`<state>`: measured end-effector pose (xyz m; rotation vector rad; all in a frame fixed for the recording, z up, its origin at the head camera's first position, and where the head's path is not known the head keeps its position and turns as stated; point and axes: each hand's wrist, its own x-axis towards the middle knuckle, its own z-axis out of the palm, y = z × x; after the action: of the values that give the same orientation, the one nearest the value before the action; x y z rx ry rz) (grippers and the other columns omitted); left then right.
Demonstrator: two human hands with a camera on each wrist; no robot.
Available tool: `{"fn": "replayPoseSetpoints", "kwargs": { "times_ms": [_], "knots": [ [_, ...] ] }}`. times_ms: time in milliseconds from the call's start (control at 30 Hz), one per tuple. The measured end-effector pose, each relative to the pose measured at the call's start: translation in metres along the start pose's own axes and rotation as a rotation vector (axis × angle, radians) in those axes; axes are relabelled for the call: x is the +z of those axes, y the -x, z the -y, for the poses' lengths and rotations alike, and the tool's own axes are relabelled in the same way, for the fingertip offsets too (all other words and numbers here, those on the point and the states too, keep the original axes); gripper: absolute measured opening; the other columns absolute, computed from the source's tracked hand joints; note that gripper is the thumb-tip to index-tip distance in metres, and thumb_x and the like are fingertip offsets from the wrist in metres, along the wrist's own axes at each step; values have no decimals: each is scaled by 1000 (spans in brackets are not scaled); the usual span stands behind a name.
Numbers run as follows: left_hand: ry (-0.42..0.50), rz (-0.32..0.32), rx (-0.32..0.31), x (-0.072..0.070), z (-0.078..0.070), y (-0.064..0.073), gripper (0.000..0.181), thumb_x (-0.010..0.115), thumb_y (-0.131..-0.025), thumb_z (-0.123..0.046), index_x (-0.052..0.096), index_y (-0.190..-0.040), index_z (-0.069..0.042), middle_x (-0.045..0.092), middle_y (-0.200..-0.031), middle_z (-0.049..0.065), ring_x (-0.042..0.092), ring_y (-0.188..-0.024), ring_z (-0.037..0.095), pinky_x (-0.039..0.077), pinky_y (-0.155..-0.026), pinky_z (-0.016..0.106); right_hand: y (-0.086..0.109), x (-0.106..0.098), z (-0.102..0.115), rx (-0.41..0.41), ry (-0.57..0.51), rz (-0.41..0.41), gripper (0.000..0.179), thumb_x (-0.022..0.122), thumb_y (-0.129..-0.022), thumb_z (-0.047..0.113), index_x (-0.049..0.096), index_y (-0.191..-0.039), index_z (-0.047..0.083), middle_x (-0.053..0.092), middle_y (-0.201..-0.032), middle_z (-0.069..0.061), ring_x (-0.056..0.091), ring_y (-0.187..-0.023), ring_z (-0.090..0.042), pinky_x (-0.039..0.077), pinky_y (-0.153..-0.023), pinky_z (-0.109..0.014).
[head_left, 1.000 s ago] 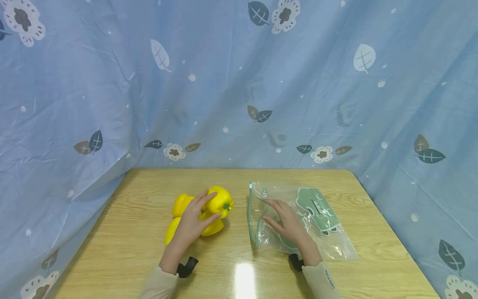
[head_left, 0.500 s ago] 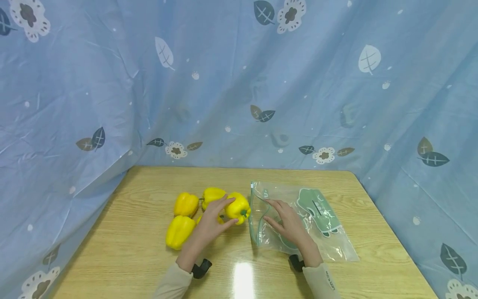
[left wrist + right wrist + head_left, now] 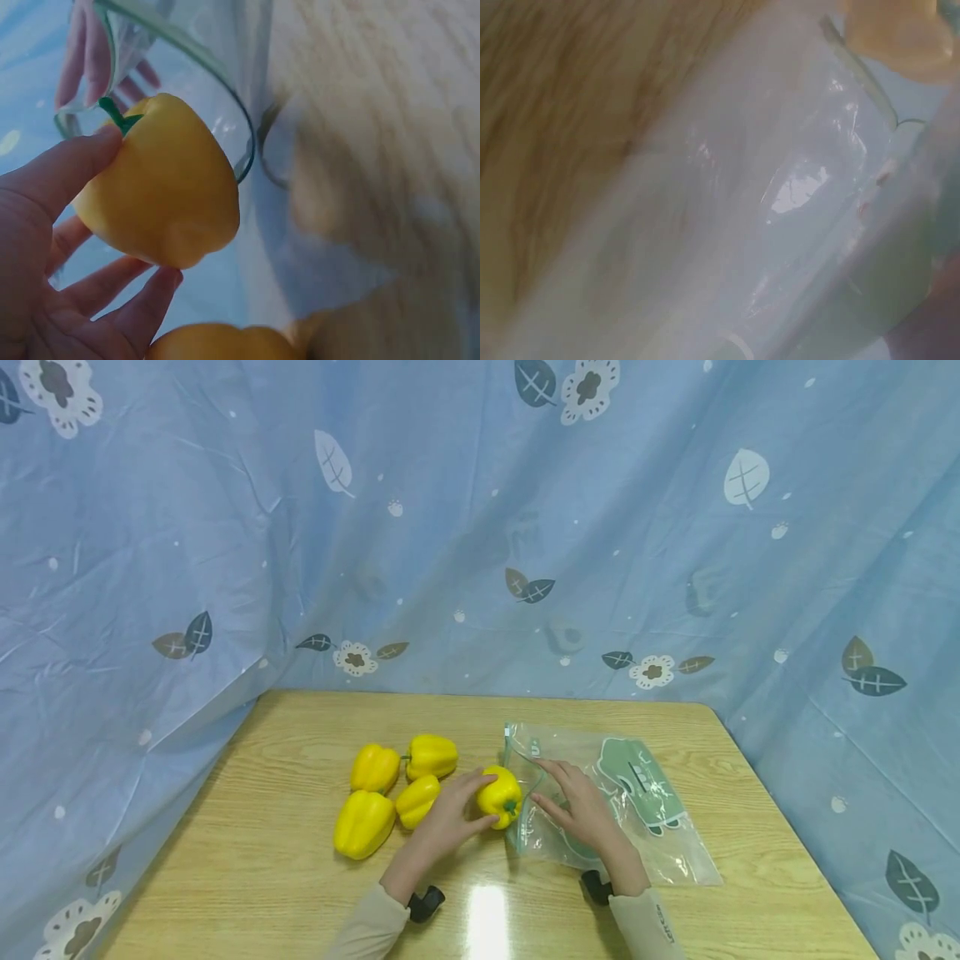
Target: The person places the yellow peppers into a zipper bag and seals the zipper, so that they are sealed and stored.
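now my left hand [image 3: 450,816] grips one yellow bell pepper [image 3: 500,797] by the zip bag [image 3: 645,785], right hand [image 3: 583,812] spread; four peppers [image 3: 365,825] wait outside.

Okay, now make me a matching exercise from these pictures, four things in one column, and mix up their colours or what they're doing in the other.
Column one:
1. Left hand
2. Right hand
3. Bag
4. Curtain

Column two:
A. Mostly blue
B. Touches the bag's mouth
C. Holds a yellow pepper
D. Clear and green

Pairs: 1-C, 2-B, 3-D, 4-A
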<state>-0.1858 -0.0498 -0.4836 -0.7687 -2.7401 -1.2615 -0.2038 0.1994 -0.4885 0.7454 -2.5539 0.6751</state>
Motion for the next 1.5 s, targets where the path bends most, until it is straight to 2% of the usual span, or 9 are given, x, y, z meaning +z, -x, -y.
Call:
{"fn": "replayPoseSetpoints", "kwargs": {
  "times_ms": [167, 300, 433, 633, 767, 900, 1300, 1400, 1500],
  "knots": [
    [-7, 47, 14, 9, 1, -2, 58, 66, -85, -34, 44, -137, -19, 35, -146, 14, 35, -132, 34, 36, -103, 54, 0, 0, 0, -8, -6, 5, 55, 65, -86, 34, 45, -136, 23, 57, -122, -5, 55, -109, -25, 49, -88, -44],
    [-10, 78, 52, 15, 4, -3, 62, 65, -86, -33, 40, -139, -16, 33, -147, 14, 34, -133, 31, 35, -105, 52, 1, 1, -1, -16, -21, 7, 55, 65, -86, 33, 44, -136, 23, 57, -123, -6, 55, -110, -25, 50, -87, -45],
    [0, 70, 79, 19, 7, -3, 63, 66, -85, -32, 39, -139, -13, 32, -147, 15, 35, -133, 31, 35, -106, 49, 1, 2, -1, -12, -24, 14, 55, 65, -86, 34, 44, -137, 24, 57, -123, -6, 55, -111, -25, 50, -88, -45],
    [19, 37, 65, 20, 8, -4, 59, 67, -84, -32, 43, -136, -18, 37, -142, 11, 41, -127, 29, 40, -102, 46, -1, 1, -1, -13, -26, 14, 56, 66, -86, 34, 44, -137, 24, 57, -123, -5, 55, -110, -25, 49, -89, -45],
    [71, 18, 56, 20, 9, -4, 55, 68, -84, -28, 46, -133, -16, 43, -132, 6, 51, -114, 22, 46, -97, 38, -1, 0, 0, -13, -29, 13, 56, 66, -86, 34, 45, -136, 23, 57, -122, -6, 56, -109, -25, 49, -89, -45],
    [124, 11, 46, 19, 9, -3, 53, 70, -83, -25, 47, -129, -13, 46, -129, 5, 56, -106, 20, 49, -92, 34, -1, 0, 0, -13, -29, 17, 56, 65, -86, 34, 45, -136, 23, 57, -122, -5, 55, -109, -24, 49, -89, -44],
    [309, 55, 76, 29, 11, -5, 48, 59, -91, -30, 46, -131, -8, 47, -134, 8, 49, -122, 27, 42, -102, 36, -1, -2, 0, -9, -37, 15, 55, 65, -86, 33, 45, -136, 22, 57, -122, -5, 55, -111, -24, 48, -90, -44],
    [362, 71, 65, 33, 10, -6, 49, 56, -92, -32, 43, -133, -9, 46, -136, 9, 47, -125, 27, 40, -103, 36, -1, -2, 0, -1, -46, 22, 55, 65, -86, 33, 45, -136, 23, 56, -123, -5, 54, -112, -24, 48, -91, -45],
    [365, 114, 43, 37, 8, -6, 54, 55, -92, -36, 38, -138, -12, 42, -141, 7, 43, -128, 25, 38, -105, 37, 0, -2, 0, 1, -49, 24, 55, 65, -86, 33, 45, -137, 23, 56, -124, -6, 54, -112, -25, 48, -90, -46]
  ]
}}
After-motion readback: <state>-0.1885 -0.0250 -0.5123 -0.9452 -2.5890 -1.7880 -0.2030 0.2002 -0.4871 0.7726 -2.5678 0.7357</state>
